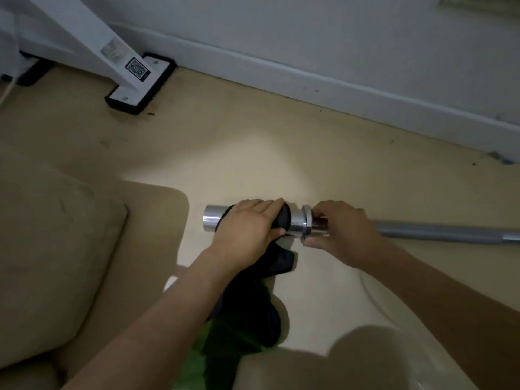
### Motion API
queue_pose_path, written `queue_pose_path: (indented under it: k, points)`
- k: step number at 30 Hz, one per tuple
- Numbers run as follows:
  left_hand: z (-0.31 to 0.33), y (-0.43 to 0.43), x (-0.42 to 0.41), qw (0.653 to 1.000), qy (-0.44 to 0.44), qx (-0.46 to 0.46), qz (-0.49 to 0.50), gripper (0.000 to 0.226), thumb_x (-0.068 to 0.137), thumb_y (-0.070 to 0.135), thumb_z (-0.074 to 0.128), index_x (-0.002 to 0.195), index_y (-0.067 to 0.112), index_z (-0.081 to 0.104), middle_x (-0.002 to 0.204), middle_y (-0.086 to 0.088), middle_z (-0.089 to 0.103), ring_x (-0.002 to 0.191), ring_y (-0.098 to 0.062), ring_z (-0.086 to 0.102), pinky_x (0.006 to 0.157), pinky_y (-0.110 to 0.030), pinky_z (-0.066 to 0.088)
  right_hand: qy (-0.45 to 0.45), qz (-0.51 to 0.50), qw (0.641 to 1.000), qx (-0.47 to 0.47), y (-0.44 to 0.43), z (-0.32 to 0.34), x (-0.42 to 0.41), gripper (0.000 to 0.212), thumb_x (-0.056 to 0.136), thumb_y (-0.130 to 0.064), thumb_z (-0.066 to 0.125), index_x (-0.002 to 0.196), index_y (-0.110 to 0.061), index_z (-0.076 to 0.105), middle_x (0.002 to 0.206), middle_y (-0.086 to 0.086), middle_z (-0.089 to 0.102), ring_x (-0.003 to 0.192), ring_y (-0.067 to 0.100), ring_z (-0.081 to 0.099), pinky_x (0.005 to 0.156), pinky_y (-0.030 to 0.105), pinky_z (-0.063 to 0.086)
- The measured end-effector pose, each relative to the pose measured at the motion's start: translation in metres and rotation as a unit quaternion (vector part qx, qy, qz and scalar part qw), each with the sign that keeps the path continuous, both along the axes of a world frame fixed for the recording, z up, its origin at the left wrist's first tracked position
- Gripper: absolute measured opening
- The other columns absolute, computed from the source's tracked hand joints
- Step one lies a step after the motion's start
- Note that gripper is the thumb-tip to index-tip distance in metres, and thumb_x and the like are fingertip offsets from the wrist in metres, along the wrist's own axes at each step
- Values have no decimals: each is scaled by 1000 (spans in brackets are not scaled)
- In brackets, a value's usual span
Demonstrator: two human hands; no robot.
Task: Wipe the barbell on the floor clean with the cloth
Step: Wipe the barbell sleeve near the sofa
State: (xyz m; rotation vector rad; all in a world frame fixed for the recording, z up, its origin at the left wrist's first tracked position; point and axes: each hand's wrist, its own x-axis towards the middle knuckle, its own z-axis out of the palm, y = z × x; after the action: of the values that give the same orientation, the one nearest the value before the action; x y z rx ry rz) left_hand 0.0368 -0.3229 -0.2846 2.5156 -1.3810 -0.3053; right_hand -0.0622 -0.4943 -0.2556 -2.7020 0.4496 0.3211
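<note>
On the beige floor (253,136), the barbell (298,223) is gripped by the right hand (346,232), black cloth (253,305) clasped round it by the left hand (247,226).

Left of the grip, a beige cushion (53,249). Well beyond, up-left, a white frame leg (90,40) on a black-edged foot plate (125,98), QR sticker (137,67) showing. White skirting board (309,78) runs behind.

No words or numbers could be read. A small black-and-white sticker (137,67) with a square code pattern sat low on the slanted white leg (92,38) by the floor's far left edge. A paler label (112,49) above it was too blurred.
</note>
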Motion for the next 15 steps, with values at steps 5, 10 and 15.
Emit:
queue_pose_path:
  k: [5,10,15]
  points:
    - [-11,-3,-48,993,-46,-111,11,50,77,8,47,125,13,59,129,-3,60,122,-18,54,108,-33,34,-7,29,996,-89,7,3,1,25,81,-42,60,96,-23,55,99,-6,57,104,18,49,77,35,25]
    - [7,63,-55,965,89,-141,203,40,81,6,56,114,26,66,103,9,72,94,-10,66,77,-14,48,-14,-44,990,-135,26,11,-7,39,79,-41,65,113,-23,58,118,-1,51,111,22,41,87,43,32]
    - [53,57,-59,689,451,-380,422,18,84,13,68,97,13,57,81,-9,74,72,-20,71,62,-32,56,-57,-71,917,389,96,30,-12,49,81,-44,63,127,-43,46,123,-13,58,115,6,52,97,34,43]
